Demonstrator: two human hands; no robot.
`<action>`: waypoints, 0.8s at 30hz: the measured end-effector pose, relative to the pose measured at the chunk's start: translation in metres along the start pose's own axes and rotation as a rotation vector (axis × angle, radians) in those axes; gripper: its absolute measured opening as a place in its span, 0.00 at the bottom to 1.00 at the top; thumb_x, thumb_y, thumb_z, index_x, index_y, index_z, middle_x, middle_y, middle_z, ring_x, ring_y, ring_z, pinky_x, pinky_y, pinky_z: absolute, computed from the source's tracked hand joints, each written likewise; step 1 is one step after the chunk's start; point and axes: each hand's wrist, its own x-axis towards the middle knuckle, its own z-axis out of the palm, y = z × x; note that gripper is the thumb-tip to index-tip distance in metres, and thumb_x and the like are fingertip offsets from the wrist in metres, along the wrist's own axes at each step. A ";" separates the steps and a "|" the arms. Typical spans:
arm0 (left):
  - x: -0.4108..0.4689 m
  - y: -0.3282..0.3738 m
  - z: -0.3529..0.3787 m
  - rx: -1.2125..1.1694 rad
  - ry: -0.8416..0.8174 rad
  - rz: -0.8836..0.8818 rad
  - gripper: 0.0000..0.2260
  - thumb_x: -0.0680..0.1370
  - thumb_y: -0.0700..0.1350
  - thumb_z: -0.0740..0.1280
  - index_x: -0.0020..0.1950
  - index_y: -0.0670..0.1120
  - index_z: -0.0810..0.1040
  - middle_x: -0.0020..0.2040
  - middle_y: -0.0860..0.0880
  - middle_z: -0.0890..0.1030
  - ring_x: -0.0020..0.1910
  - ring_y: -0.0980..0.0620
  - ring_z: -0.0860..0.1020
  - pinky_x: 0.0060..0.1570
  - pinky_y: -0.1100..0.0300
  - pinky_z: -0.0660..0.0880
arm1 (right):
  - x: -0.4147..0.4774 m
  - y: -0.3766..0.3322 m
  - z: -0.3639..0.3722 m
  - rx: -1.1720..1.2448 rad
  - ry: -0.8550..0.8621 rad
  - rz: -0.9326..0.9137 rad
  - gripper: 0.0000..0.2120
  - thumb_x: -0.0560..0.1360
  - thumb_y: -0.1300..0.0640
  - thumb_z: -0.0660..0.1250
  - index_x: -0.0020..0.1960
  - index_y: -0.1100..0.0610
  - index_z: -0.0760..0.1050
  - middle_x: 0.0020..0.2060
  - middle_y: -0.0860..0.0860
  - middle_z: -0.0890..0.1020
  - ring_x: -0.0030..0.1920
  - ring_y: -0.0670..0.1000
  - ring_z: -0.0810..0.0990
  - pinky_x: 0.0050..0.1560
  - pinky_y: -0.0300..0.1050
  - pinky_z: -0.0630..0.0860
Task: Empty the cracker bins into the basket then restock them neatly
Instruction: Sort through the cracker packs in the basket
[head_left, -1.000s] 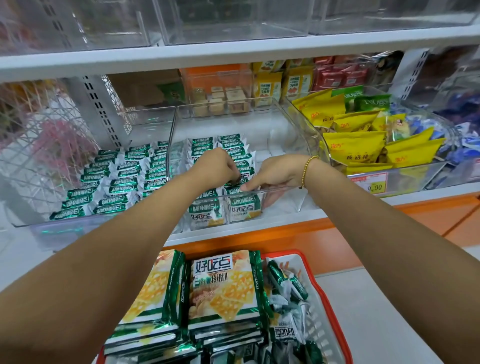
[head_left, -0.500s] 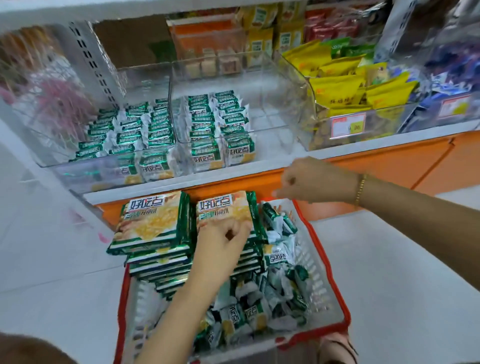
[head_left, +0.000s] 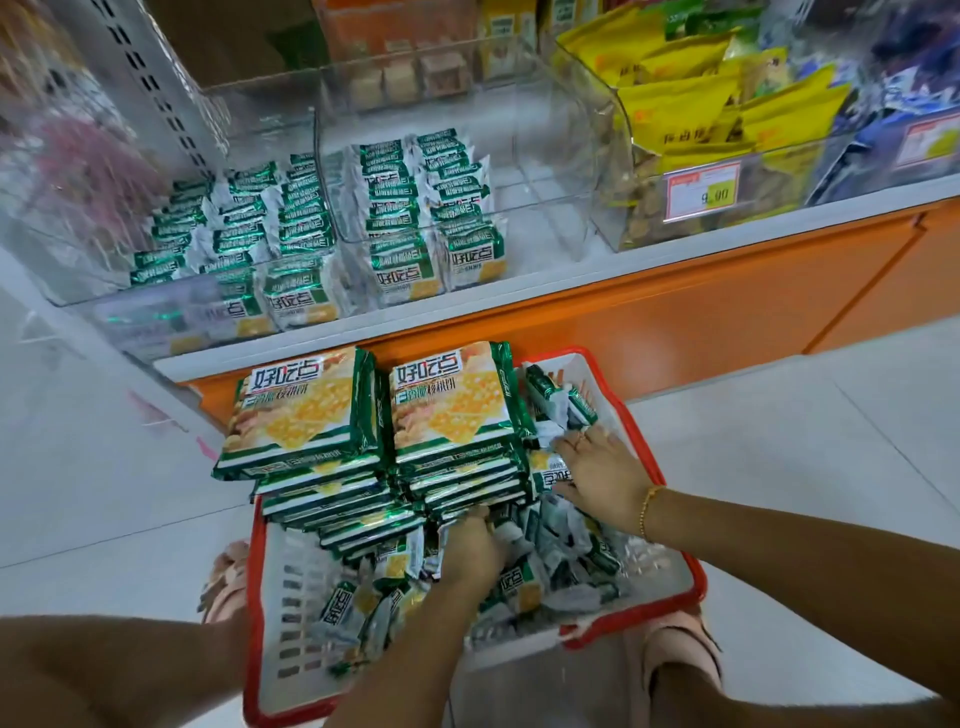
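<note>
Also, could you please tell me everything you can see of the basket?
The basket is white slotted plastic with a red rim, standing on the floor before the orange shelf base. Two stacks of large cracker packs rise at its far end; loose small packets lie heaped across the rest. The left hand reaches among the packets and the right hand rests spread on them.

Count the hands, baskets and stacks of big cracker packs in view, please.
hands: 2, left hand and right hand
basket: 1
stacks of big cracker packs: 2, left stack and right stack
total: 5
</note>
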 end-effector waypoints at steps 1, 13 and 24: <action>0.002 0.001 0.004 0.075 0.003 0.025 0.27 0.76 0.51 0.68 0.72 0.44 0.65 0.59 0.43 0.77 0.55 0.44 0.77 0.49 0.54 0.75 | 0.002 0.001 0.002 -0.003 0.005 -0.001 0.28 0.80 0.43 0.54 0.74 0.58 0.58 0.69 0.56 0.68 0.68 0.59 0.64 0.66 0.53 0.62; 0.000 0.001 0.006 0.125 0.162 0.125 0.19 0.75 0.46 0.66 0.67 0.47 0.73 0.61 0.45 0.75 0.63 0.44 0.69 0.56 0.55 0.71 | 0.022 -0.003 0.003 -0.038 -0.134 -0.022 0.23 0.74 0.41 0.66 0.58 0.58 0.75 0.58 0.55 0.76 0.62 0.56 0.67 0.64 0.52 0.65; -0.076 0.002 -0.044 -0.153 0.384 0.493 0.21 0.75 0.35 0.64 0.59 0.60 0.71 0.65 0.61 0.69 0.32 0.57 0.71 0.32 0.57 0.71 | 0.020 0.018 -0.044 0.644 -0.529 0.075 0.23 0.69 0.48 0.74 0.29 0.56 0.64 0.25 0.51 0.65 0.26 0.49 0.61 0.28 0.40 0.61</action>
